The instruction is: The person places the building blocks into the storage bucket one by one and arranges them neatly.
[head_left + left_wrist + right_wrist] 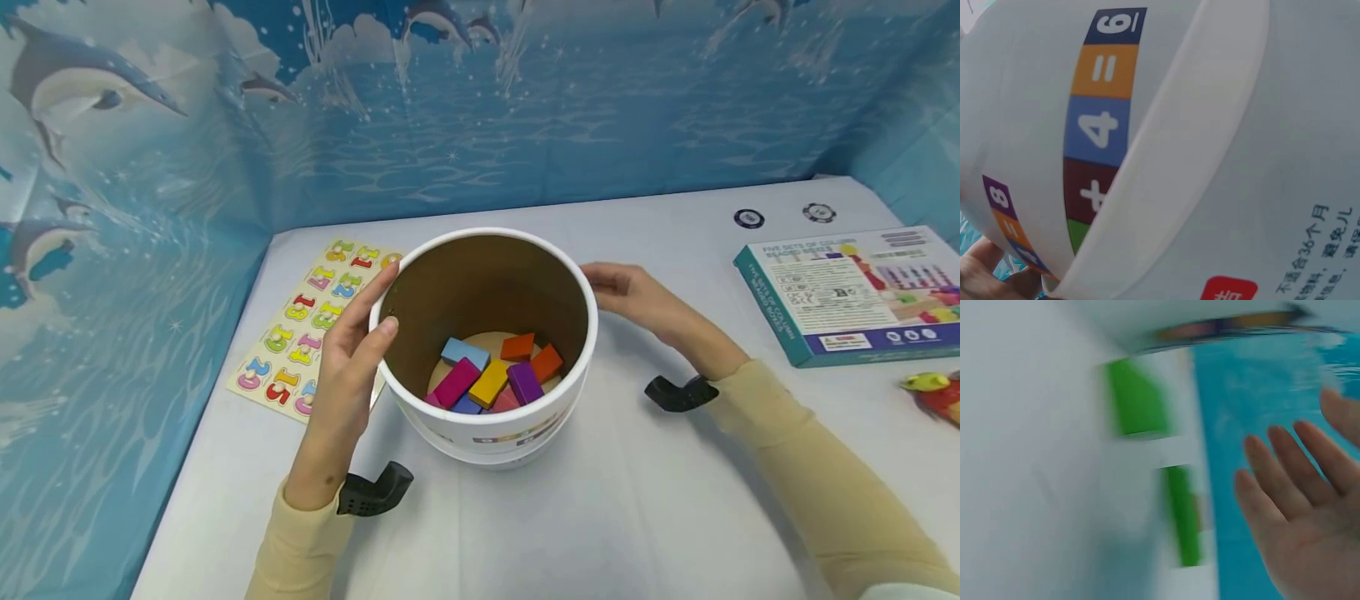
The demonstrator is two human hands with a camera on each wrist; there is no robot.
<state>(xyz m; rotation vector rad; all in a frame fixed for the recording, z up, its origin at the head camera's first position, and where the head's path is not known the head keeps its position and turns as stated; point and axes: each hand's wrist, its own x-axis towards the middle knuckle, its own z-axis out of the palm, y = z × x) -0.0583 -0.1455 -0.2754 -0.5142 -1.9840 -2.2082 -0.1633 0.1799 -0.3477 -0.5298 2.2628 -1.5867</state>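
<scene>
A white round bucket point(480, 429) with a brown inside stands on the table in the middle of the head view. Several colored wooden blocks lie at its bottom, among them a yellow block point(489, 383) and a purple block point(525, 382). My left hand point(348, 358) grips the bucket's left rim, its thumb tip at the edge. Behind the bucket's right side, my right hand point(637, 300) has its fingertips partly hidden; the right wrist view shows its fingers straight and spread. Number strips on the bucket wall point(1029, 94) fill the left wrist view.
A number puzzle board point(300, 333) lies left of the bucket. To the right are a boxed set point(855, 292), two round chips point(748, 218) and a red-and-green object point(937, 392) at the edge. Blurred green pieces point(1138, 400) show in the right wrist view.
</scene>
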